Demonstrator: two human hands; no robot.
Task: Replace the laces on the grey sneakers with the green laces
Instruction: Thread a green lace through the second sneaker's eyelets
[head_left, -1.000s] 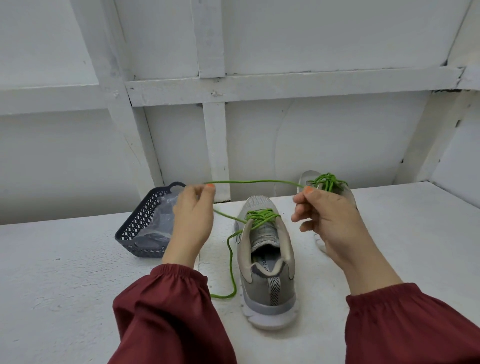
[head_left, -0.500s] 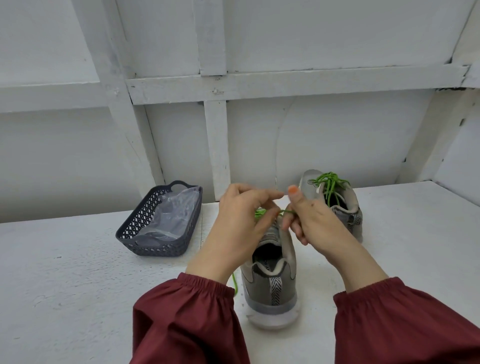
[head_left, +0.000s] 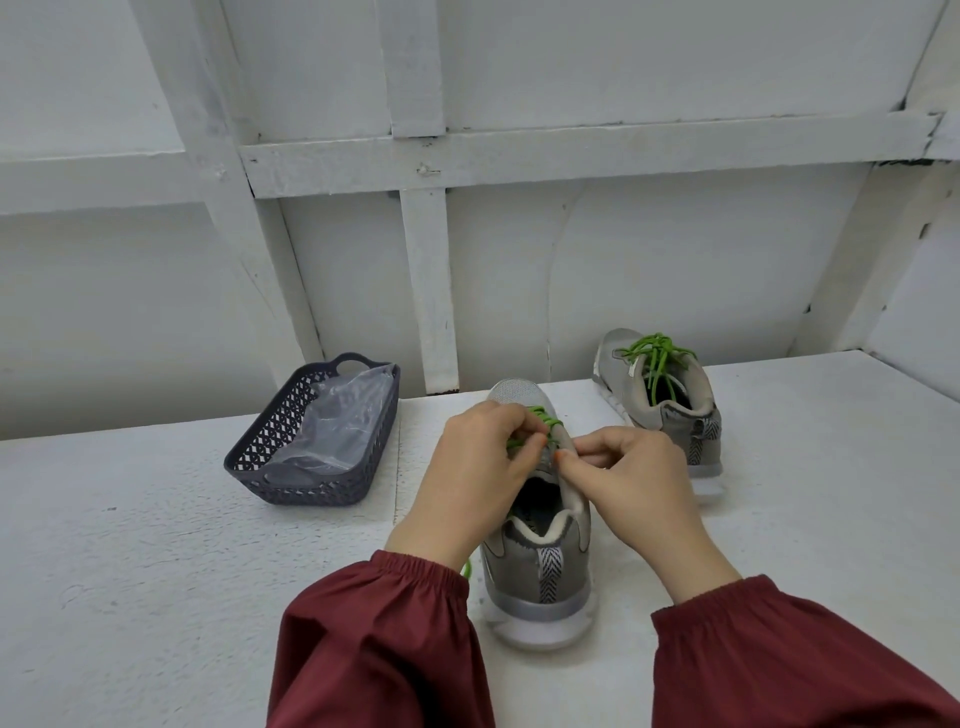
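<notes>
A grey sneaker (head_left: 540, 577) stands heel toward me on the white table. Its green lace (head_left: 535, 426) runs across the upper eyelets. My left hand (head_left: 478, 473) pinches that lace over the tongue, fingers curled. My right hand (head_left: 631, 483) is on the shoe's right collar, fingertips pinched at the top eyelet; the lace there is mostly hidden. A short green lace end (head_left: 467, 567) shows below my left wrist. The second grey sneaker (head_left: 670, 405) sits behind to the right, laced in green.
A dark plastic basket (head_left: 311, 436) holding a clear plastic bag stands at the left of the table (head_left: 156, 571). A white panelled wall with beams rises close behind the shoes. Dark red sleeves cover both forearms.
One second ago both hands held the lace stretched high and apart. They have come down and together onto the near sneaker's top eyelets, and the view has tilted slightly.
</notes>
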